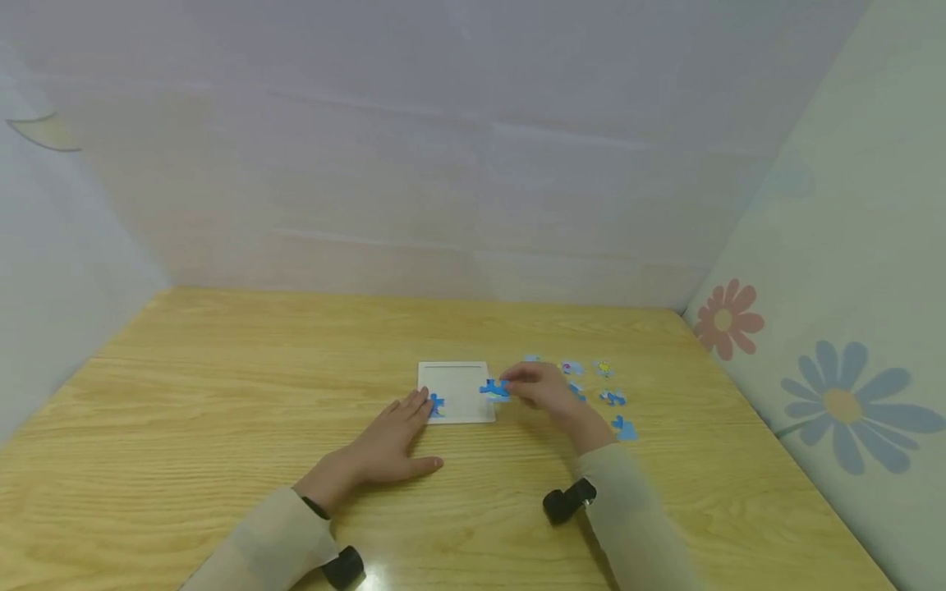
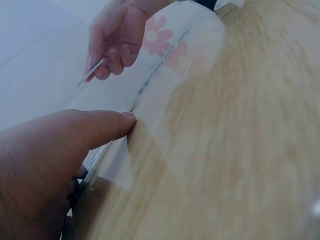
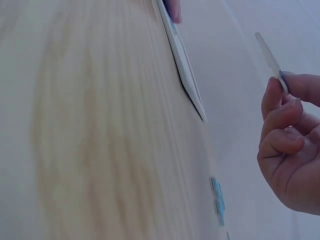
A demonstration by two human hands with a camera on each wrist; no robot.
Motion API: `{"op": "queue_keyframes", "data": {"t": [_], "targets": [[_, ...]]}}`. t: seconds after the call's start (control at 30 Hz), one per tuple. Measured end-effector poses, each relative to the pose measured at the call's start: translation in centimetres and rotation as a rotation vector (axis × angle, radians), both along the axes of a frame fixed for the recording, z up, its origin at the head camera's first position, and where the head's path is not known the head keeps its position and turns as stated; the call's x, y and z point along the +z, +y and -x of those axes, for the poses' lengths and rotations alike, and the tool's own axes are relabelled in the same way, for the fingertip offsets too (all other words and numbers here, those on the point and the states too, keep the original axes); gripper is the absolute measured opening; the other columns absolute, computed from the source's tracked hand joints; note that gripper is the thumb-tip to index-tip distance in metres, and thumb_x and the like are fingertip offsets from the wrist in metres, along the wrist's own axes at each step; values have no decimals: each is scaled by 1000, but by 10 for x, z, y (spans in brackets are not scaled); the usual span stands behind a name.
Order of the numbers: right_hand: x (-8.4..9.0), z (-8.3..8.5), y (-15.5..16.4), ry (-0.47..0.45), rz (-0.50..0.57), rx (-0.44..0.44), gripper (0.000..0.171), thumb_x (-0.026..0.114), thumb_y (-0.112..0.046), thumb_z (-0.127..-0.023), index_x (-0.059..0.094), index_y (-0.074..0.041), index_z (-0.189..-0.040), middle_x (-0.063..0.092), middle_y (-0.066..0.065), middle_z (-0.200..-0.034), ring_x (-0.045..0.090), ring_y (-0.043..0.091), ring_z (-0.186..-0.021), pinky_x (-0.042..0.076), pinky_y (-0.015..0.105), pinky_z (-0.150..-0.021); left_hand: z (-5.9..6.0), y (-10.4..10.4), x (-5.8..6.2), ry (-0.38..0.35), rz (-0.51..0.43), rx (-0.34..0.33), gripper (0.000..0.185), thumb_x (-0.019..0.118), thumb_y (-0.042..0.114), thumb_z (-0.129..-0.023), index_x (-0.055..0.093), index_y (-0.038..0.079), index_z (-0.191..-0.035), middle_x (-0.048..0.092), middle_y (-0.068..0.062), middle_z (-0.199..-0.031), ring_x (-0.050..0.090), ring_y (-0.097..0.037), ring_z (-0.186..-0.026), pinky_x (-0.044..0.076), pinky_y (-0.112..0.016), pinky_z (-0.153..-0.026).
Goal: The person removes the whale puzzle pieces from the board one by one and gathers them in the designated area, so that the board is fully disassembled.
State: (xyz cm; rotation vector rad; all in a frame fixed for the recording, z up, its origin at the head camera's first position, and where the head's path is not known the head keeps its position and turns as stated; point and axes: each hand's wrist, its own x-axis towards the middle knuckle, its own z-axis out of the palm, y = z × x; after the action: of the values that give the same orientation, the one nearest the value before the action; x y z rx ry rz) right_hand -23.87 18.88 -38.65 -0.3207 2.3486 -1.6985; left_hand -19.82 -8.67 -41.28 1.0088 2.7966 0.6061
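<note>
One blue puzzle piece (image 1: 493,389) is pinched by the right hand (image 1: 543,387) above the white tray's (image 1: 456,377) right edge.

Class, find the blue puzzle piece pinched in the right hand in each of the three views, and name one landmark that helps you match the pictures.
Head: the blue puzzle piece sits centre frame, at the white tray's right edge.
Left wrist: upper left, seen edge-on in the right hand.
Right wrist: upper right, edge-on above the fingertips.
Shared landmark: the white tray, seen in all three views.
</note>
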Motion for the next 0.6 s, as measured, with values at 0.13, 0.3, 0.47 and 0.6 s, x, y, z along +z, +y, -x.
{"op": "queue_keyframes", "data": {"t": [0.13, 0.3, 0.47, 0.6], "targets": [[1, -4, 16, -11, -9, -36, 28, 57, -9, -91, 59, 9, -113, 47, -7, -69, 34, 9, -57, 33, 23, -58, 0, 0, 0, 4, -15, -4, 85, 59, 46, -85, 28, -10, -142, 20, -27, -151, 18, -40, -141, 18, -56, -112], [2, -10, 35, 2, -20, -76, 27, 57, -8, -91, 60, 8, -112, 42, -6, -65, 34, 8, -57, 33, 22, -59, 0, 0, 0, 0, -11, -6, 85, 58, 47, -86, 27, -9, -142, 19, -26, -151, 18, -39, -141, 18, -56, -112], [3, -15, 52, 10, -34, -111, 28, 57, -9, -91, 60, 9, -112, 40, -6, -63, 34, 7, -56, 34, 21, -58, 0, -1, 0, -2, -15, -6, 86, 58, 47, -86, 27, -10, -142, 19, -26, -151, 18, -40, -141, 17, -57, -112], [3, -18, 66, 6, -66, -148, 28, 58, -11, -91, 60, 8, -112, 45, -6, -68, 38, 8, -60, 38, 22, -62, 0, -1, 0, -2, -13, -5, 86, 57, 48, -86, 27, -10, -142, 19, -26, -152, 18, -40, -141, 17, -57, -112]]}}
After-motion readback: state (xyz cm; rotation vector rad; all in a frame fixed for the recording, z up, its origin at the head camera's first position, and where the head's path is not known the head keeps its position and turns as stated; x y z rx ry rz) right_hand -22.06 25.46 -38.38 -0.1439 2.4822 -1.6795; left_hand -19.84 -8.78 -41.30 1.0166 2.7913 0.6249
